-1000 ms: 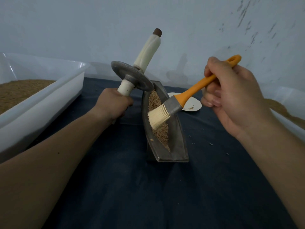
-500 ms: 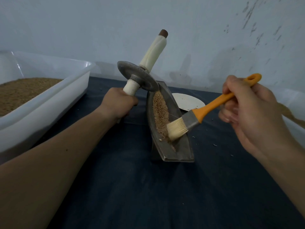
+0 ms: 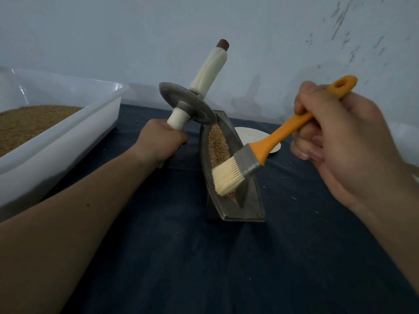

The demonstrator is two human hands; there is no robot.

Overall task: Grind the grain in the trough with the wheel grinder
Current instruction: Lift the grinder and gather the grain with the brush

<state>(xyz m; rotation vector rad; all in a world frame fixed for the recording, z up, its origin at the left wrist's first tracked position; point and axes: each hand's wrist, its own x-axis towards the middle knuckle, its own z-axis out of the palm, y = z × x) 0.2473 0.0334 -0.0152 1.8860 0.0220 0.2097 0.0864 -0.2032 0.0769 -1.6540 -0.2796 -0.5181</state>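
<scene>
Grey metal trough (image 3: 254,200) is standing mid-table on the dark blue cloth (image 3: 204,268), with brown grain (image 3: 218,146) lying along its channel. The left hand (image 3: 161,141) is gripping the wheel grinder (image 3: 188,105) by its lower handle, holding the disc tilted over the trough's far end. The right hand (image 3: 344,143) is clutching the orange brush (image 3: 267,146), now riding higher than half a second ago, its bristles sitting nearer the trough's left wall. A white plastic tub (image 3: 68,137) is sitting at left.

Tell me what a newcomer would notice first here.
The orange-handled brush in the right hand, bristles down on the grain in the metal trough at centre. Just left, the left hand grips the wheel grinder, tilted, its disc at the trough's far end. A white tub stands far left.
</scene>
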